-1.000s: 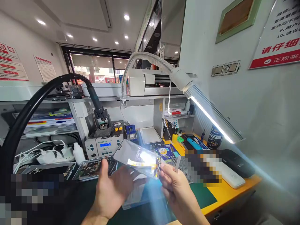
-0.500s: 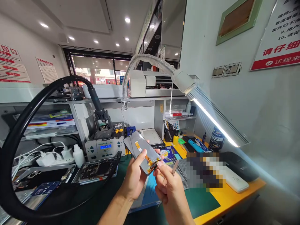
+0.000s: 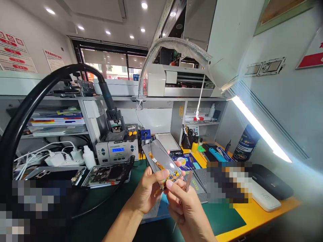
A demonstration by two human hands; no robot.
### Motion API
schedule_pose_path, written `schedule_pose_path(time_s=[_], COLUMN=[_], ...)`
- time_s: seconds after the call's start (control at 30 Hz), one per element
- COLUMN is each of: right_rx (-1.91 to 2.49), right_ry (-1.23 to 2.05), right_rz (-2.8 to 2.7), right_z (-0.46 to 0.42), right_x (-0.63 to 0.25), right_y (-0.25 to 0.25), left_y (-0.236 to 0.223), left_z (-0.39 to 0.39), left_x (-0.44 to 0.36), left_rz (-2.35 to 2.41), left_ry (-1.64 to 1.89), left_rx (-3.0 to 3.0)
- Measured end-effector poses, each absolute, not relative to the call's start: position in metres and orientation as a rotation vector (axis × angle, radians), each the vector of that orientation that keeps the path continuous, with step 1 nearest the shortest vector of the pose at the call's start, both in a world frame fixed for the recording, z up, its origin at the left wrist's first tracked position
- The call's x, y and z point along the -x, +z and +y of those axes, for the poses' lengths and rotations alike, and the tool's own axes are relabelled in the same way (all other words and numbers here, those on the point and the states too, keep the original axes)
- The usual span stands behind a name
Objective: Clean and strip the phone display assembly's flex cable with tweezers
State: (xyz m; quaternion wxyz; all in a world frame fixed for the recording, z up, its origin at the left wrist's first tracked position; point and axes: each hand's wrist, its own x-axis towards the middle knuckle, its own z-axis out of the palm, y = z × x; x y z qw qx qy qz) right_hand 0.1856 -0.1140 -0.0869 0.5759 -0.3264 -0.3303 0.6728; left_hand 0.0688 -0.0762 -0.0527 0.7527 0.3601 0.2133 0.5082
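A phone screen lies tilted in my hands, its grey back facing up. An orange flex cable runs down it to small connectors at the lower end. My left hand grips the screen from the left, thumb pressed on its back and fingertips showing at the right edge. With thumb and fingers closed at the screen's lower end, my right hand also has metal tweezers tucked in it, their thin tip pointing down below the palm. What the right fingertips pinch there is partly hidden.
A lit lamp hangs low at the right. The hot air station stands at the back left, with a thick black hose arching over the left side. Opened devices, a perforated pad and a white power bank surround the green mat.
The view has shifted, so the lamp appears nearer. My left thumb has slid toward the screen's lower end, and the right thumb presses closer at that edge. Both hands keep their holds.
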Motion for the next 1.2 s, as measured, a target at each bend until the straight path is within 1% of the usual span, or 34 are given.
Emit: schedule_pose_path(time_s=[0.37, 0.77, 1.2], right_rx=[0.823, 0.872, 0.826], right_ry=[1.616, 1.602, 1.655], right_rz=[-0.768, -0.756, -0.756], right_z=[-0.124, -0.123, -0.123], right_x=[-0.188, -0.185, -0.181], right_y=[-0.074, -0.074, -0.074], left_y=[-0.06, -0.056, -0.064], left_z=[-0.075, -0.08, -0.083], left_x=[-0.061, -0.063, -0.057], left_rz=[0.279, 0.301, 0.285], left_ry=[1.043, 1.044, 1.032], left_rx=[-0.811, -0.701, -0.923])
